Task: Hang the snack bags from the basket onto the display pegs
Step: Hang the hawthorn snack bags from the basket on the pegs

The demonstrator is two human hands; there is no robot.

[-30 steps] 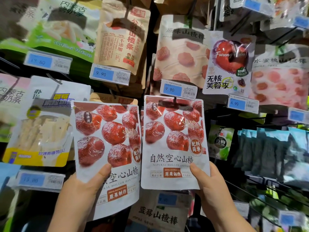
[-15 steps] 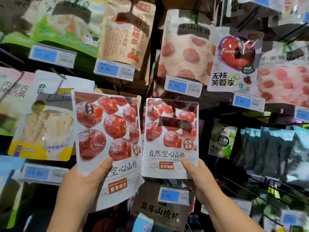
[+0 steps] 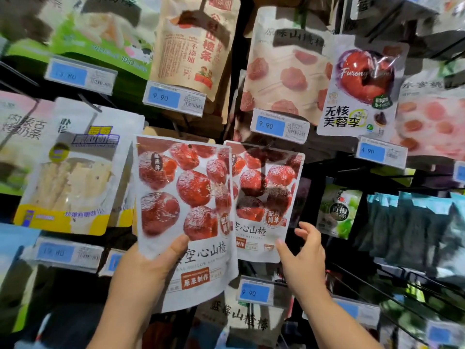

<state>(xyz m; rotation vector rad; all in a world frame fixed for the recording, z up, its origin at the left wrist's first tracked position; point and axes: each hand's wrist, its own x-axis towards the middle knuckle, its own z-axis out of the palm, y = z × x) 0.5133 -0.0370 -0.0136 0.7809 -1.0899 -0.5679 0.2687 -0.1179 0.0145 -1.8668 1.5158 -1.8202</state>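
Yellow and white, a cheese stick bag [image 3: 68, 177] hangs on the far left of the rack [image 3: 236, 71]. Next to it the left hand [image 3: 148, 268] reaches up from below and grips a red hawthorn bag [image 3: 186, 197] by its lower part, thumb flat on the front, other fingers hidden behind. That bag is held up in front of the rack and covers the left edge of a second hawthorn bag [image 3: 266, 197], which hangs there. The right hand [image 3: 304, 263] is by that bag's bottom right corner, fingers spread and loose, holding nothing. I cannot tell if its thumb touches the bag.
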